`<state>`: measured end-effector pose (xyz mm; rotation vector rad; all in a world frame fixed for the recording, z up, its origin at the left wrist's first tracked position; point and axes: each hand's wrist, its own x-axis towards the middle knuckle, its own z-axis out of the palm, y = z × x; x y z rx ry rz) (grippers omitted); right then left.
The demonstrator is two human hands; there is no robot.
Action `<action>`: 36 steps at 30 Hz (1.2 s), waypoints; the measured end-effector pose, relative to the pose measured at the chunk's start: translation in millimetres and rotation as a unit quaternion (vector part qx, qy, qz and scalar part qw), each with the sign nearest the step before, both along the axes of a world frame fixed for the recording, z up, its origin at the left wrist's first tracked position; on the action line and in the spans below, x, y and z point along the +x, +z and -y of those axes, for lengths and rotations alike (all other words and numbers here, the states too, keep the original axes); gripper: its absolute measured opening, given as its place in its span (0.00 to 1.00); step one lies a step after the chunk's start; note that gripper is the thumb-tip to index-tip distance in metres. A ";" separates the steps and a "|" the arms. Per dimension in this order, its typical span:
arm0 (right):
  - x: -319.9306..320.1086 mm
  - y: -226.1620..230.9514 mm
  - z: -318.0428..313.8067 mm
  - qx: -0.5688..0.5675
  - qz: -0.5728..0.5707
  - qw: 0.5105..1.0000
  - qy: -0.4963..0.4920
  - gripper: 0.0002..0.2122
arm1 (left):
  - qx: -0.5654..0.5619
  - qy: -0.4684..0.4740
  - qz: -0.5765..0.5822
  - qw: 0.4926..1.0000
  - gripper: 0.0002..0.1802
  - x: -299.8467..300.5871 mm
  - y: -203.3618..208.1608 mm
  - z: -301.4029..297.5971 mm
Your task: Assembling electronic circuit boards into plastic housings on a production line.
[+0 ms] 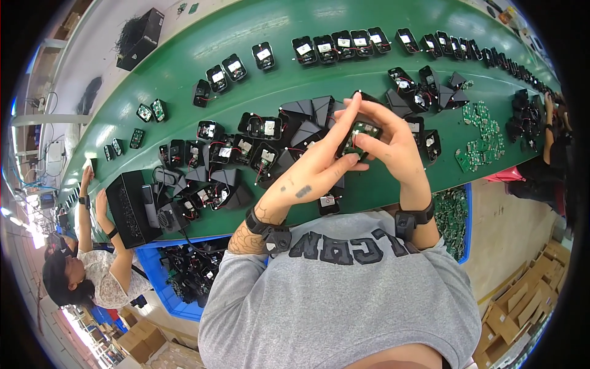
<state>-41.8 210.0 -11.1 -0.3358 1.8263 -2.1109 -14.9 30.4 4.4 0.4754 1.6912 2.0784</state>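
Observation:
Both my hands are raised over the green bench, closed around one small black plastic housing with a green circuit board in its open side. My left hand grips it from the left, its thumb along the lower edge. From the right, my right hand wraps it, with the thumb pressed on the board. My fingers hide much of the housing. Just left of my hands lie several black housings with boards and red wires. One more housing sits below my left hand, near the bench edge.
Housings stand in rows along the green bench. Loose circuit boards lie at right. A black box stands left, near a co-worker. Blue bins flank me below the bench. Another person works far right.

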 end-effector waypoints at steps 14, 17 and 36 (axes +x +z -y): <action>3.6 0.1 3.0 -0.022 -0.006 0.997 -0.071 0.22 | 0.040 0.042 0.090 0.994 0.32 -8.3 -0.4 -10.1; 4.7 -0.3 3.0 -0.043 -0.053 0.994 -0.080 0.22 | 0.030 0.049 0.059 0.997 0.30 -10.0 -4.3 -10.9; -7.6 -12.8 10.6 0.224 -0.407 0.866 -0.188 0.09 | -0.128 0.140 -0.078 0.979 0.34 -27.2 -29.8 -11.3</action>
